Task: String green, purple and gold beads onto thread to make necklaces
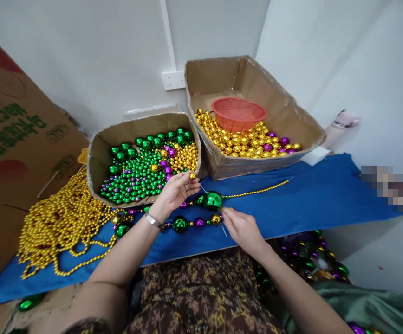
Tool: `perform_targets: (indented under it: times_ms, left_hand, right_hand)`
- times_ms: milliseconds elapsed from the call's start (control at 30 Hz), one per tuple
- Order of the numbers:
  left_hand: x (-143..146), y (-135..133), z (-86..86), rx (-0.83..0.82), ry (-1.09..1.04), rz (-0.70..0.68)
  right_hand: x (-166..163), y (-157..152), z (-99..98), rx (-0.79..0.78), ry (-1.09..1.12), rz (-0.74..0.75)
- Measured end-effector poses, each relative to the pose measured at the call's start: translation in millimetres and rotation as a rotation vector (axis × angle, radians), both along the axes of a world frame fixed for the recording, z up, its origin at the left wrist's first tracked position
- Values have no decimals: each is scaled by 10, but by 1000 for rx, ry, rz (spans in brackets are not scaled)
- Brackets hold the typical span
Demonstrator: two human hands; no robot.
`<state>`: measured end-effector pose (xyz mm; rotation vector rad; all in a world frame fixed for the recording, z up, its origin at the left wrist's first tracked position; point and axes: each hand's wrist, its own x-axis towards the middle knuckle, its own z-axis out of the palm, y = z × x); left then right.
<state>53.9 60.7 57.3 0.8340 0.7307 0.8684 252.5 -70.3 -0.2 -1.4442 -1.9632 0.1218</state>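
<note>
My left hand (178,191) pinches a small gold bead (192,176) between thumb and fingertips, in front of the smaller box. My right hand (241,228) is closed at the end of a bead strand, beside a gold ball (216,219); what its fingertips grip is mostly hidden. Between the hands sits a large green ball (213,201), with a thin string rising from it toward my left hand. A strand with a green ball (179,224) and a purple ball (199,222) lies along the blue cloth. A thin gold bead chain (257,191) stretches to the right.
The smaller cardboard box (93,160) holds green, purple and gold beads. Behind it, a larger box (274,93) contains gold balls and a red basket (239,116). Gold bead chains (62,218) are heaped at left on the blue cloth (313,199), beside a tall carton (16,153).
</note>
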Motion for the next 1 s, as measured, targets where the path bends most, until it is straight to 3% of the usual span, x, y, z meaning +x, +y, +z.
perform_targets:
  times_ms: [333, 600, 700, 900, 1000]
  left_hand:
    - [37, -12, 19, 78, 34, -8]
    - [237, -138, 60, 414, 260, 31]
    - [370, -198, -41, 548, 338, 4]
    - [571, -272, -446, 792, 586, -44]
    - [598, -284, -528, 903, 672, -64]
  right_hand:
    - [48, -25, -16, -48, -15, -7]
    - [232, 112, -23, -88, -60, -135]
    - [345, 170, -144, -183, -61, -150]
    - [427, 237, -509, -264, -100, -168]
    - [483, 232, -561, -274, -119, -175]
